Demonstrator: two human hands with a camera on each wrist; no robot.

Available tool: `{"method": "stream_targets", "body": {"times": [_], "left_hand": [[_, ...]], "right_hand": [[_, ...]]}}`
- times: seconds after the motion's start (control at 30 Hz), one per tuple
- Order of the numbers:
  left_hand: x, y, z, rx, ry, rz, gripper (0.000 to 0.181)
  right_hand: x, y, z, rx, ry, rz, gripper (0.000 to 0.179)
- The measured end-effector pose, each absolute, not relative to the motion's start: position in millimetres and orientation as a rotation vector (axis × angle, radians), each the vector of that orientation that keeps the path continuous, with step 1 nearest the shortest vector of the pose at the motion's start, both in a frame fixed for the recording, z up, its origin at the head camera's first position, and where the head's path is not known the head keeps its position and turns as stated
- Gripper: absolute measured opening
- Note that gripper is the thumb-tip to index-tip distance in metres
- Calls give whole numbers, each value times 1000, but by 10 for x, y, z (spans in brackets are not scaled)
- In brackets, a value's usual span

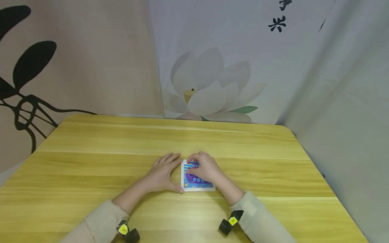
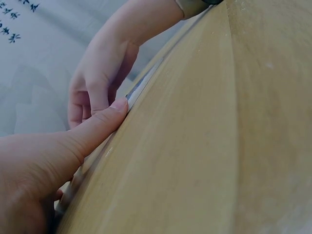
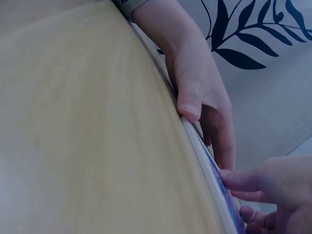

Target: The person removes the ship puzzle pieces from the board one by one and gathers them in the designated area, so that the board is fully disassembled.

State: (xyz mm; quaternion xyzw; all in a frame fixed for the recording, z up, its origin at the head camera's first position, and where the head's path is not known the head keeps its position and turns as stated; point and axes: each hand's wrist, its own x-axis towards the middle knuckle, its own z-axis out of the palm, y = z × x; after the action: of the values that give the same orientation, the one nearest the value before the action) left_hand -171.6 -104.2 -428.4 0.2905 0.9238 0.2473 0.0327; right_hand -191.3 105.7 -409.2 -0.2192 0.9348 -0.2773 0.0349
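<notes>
A small picture board [image 1: 199,189] with a white border lies on the table; its picture shows a purple vessel with round portholes on blue. My left hand [image 1: 164,172] rests along the board's left side, fingers spread, with the thumb at its near left corner. In the right wrist view, that thumb [image 3: 190,109] touches the white edge. My right hand [image 1: 205,167] is over the board's upper part, its fingers bent, thumb and index fingertips at the upper left of the picture. A bit of red shows by the index finger; I cannot tell whether these fingers pinch anything.
The wood-grain table [image 1: 106,145] spreads wide around the board. Behind it hangs a pale curtain [image 1: 212,27] with a lotus print, and another pale cloth [image 1: 349,101] drapes at the right. Each wrist wears a black camera, such as the left one [image 1: 131,235].
</notes>
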Motion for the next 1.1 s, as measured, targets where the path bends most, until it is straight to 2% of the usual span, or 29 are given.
{"method": "stream_targets", "body": {"times": [0.67, 1.1], "left_hand": [[-1718, -1040, -4294, 904, 2848, 767, 118], [-1710, -1030, -4267, 891, 2846, 762, 117]], "right_hand": [[-1880, 985, -4058, -524, 2866, -834, 28], [-1850, 992, -4106, -563, 2892, -941, 28]]}}
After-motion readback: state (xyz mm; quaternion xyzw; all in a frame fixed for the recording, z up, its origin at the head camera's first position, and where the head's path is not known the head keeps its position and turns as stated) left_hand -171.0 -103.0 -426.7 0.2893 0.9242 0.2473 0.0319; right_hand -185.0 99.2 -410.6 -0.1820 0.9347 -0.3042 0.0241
